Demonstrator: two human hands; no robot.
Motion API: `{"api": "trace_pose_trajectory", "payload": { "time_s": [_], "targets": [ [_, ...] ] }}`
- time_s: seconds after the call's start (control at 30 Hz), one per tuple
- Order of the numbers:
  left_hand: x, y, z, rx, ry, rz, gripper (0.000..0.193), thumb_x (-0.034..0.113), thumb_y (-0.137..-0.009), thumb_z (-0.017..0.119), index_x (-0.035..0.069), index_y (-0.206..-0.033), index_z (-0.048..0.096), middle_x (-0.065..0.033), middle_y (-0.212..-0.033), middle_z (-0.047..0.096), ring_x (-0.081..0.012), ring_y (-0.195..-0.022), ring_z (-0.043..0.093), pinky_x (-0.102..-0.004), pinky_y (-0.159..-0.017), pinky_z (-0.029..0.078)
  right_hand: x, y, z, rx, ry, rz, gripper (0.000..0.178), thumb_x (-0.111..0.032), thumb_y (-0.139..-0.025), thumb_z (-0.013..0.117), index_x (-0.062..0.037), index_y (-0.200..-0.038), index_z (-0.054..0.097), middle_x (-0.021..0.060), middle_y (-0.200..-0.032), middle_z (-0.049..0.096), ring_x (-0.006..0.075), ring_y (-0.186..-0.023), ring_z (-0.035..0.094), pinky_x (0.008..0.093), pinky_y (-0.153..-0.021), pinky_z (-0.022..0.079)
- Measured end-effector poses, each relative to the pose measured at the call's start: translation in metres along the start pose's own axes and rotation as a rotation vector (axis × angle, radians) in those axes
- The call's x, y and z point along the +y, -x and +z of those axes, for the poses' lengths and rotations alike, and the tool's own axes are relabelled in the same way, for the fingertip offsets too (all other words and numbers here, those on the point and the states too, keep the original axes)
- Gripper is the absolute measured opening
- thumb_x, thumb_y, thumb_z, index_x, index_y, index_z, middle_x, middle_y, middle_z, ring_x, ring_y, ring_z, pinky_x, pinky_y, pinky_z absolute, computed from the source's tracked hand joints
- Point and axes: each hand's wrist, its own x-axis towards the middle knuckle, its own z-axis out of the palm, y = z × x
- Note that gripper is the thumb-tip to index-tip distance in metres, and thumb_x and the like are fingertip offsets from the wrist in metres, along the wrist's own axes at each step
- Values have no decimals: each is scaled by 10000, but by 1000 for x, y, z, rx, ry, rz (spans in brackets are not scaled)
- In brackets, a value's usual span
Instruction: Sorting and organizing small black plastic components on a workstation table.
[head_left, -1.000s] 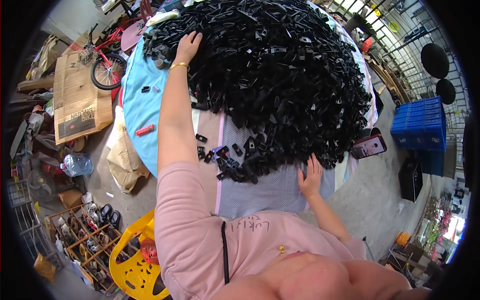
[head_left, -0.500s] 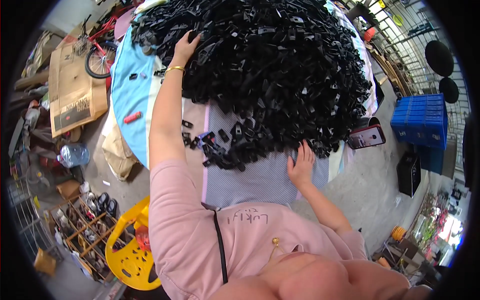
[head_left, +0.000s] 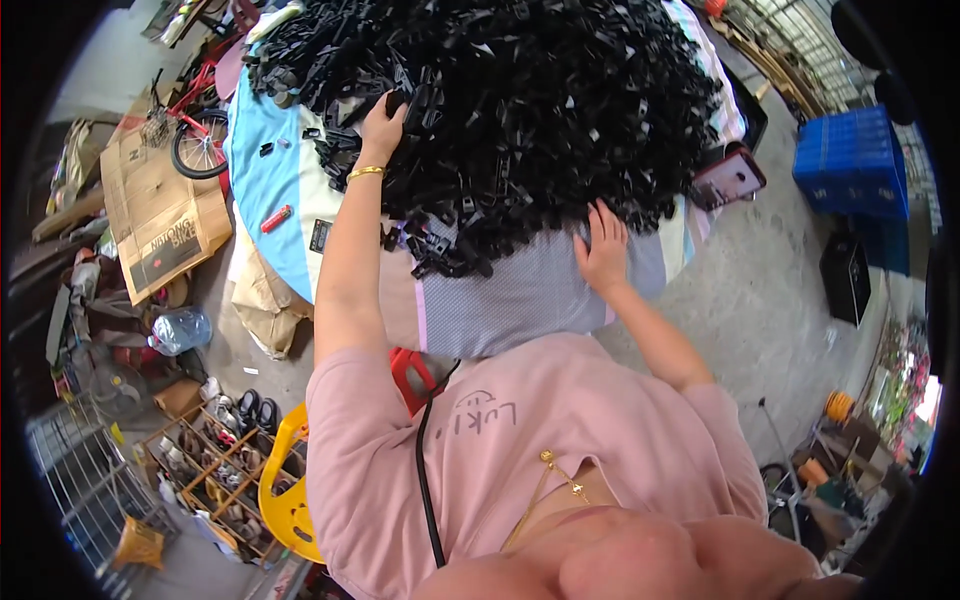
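A big heap of small black plastic parts (head_left: 520, 110) covers a table under a light blue and grey cloth (head_left: 520, 300). My left hand (head_left: 385, 120), with a gold bracelet on the wrist, reaches far into the left side of the heap and grips a bunch of the black parts. My right hand (head_left: 603, 250) rests at the near right edge of the heap, fingers spread on the cloth and touching the parts. A few loose black parts (head_left: 440, 255) lie at the near edge between my arms.
A phone in a red case (head_left: 728, 178) lies at the table's right edge. A red lighter (head_left: 277, 217) lies on the cloth's left. Left of the table are a red bicycle (head_left: 195, 130), flattened cardboard (head_left: 160, 215), a water bottle (head_left: 180, 330), a shoe rack (head_left: 215, 460) and a yellow stool (head_left: 285, 490). Blue crates (head_left: 850, 160) stand right.
My left hand has pulled back from the heap's far left toward its middle and closed on parts. My right hand has slid right along the near edge. The view has shifted.
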Motion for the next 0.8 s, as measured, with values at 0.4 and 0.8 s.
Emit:
{"api": "trace_pose_trajectory", "payload": {
  "time_s": [0.4, 0.8],
  "targets": [
    [76, 121, 29, 82, -116, 244, 395, 283, -809, 671, 8, -1088, 629, -206, -1036, 632, -370, -971, 568, -411, -873, 455, -3, 0, -2, 179, -102, -50, 400, -157, -805, 647, -57, -1186, 578, 124, -1218, 556, 308, -1064, 538, 417, -959, 372],
    [165, 175, 16, 39, -95, 505, 318, 140, -827, 694, 27, -1112, 609, -175, -1074, 626, -318, -963, 610, -355, -843, 492, 1, -20, -25, 55, -16, 12, 221, -186, -679, 728, -94, -840, 607, 23, -882, 602, 229, -872, 561, 375, -786, 411]
  ]
}}
